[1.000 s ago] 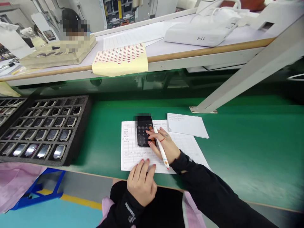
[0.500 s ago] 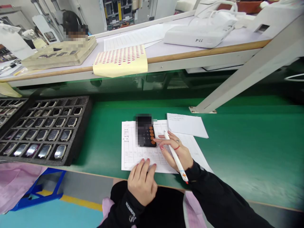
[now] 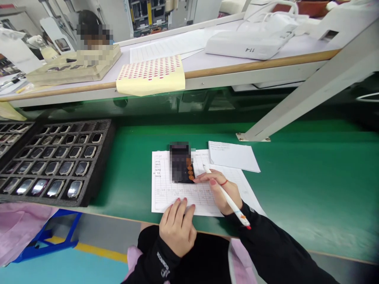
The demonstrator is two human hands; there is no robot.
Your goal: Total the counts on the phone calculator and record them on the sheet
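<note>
A white pen (image 3: 229, 200) rests in my right hand (image 3: 226, 193), its tip pointing up and left and its red end over my wrist. The fingers of that hand reach to the lower right corner of a black phone (image 3: 185, 173), whose screen shows a column of orange round keys; part of it is blurred out. Under the phone lies a printed form (image 3: 168, 199) with a grid and handwriting. My left hand (image 3: 177, 227) lies flat, fingers stretched over the form's lower edge. A small stack of white paper (image 3: 233, 156) overlaps the form's upper right.
To the left, a dark foam tray (image 3: 97, 165) holds several watch-like parts in slots. A slanted metal post (image 3: 284, 98) stands on the green table (image 3: 314, 185). Above, a shelf (image 3: 195, 81) carries a yellow sticker sheet (image 3: 151, 75) and a white device (image 3: 245, 45). Beyond it is a person (image 3: 89, 23).
My right hand has shifted slightly right and down, its fingers drawn closer together at the phone's lower corner. The pen lies at a lower slant. My left hand stays put.
</note>
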